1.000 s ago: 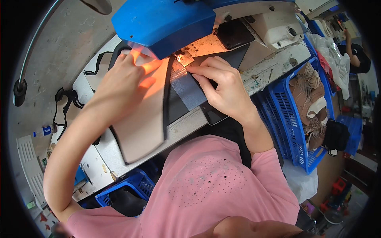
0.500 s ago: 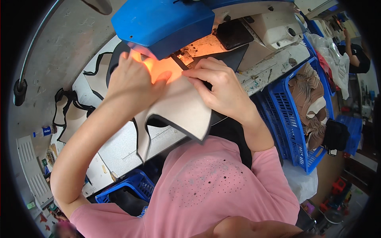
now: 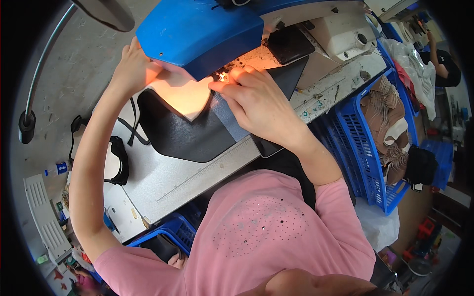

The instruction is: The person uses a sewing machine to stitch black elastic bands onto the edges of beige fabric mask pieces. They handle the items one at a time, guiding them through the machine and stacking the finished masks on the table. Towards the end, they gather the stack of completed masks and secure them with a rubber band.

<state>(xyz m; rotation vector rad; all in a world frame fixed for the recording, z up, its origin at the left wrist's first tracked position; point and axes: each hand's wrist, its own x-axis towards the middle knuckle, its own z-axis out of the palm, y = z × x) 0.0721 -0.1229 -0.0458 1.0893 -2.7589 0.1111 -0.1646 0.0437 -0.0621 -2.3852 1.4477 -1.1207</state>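
Observation:
Under the blue head of a machine (image 3: 202, 37), a beige panel (image 3: 183, 94) lies flat, lit orange by the lamp, its pointed corner toward me. My left hand (image 3: 132, 70) is curled on the panel's far left part, close against the blue housing; some fingertips are hidden. Bent fingers of my right hand (image 3: 256, 101) are at the panel's right edge, beside the lit working point; the fingertips partly hide the contact. Beneath the panel is a black leather-like sheet (image 3: 185, 135), with a blue-grey strip next to it.
More beige pieces with black edging (image 3: 116, 163) lie on the left. Printed scale marks run along the metal table (image 3: 177, 185). A blue crate (image 3: 363, 143) at the right holds stacked brown pieces; another blue basket (image 3: 180, 231) stands below. A lamp (image 3: 106, 12) hangs at upper left. Another person (image 3: 437, 69) is far right.
The beige panel has turned and slid away under the machine, uncovering the black sheet. My left hand has moved up and left; my right hand has shifted slightly left.

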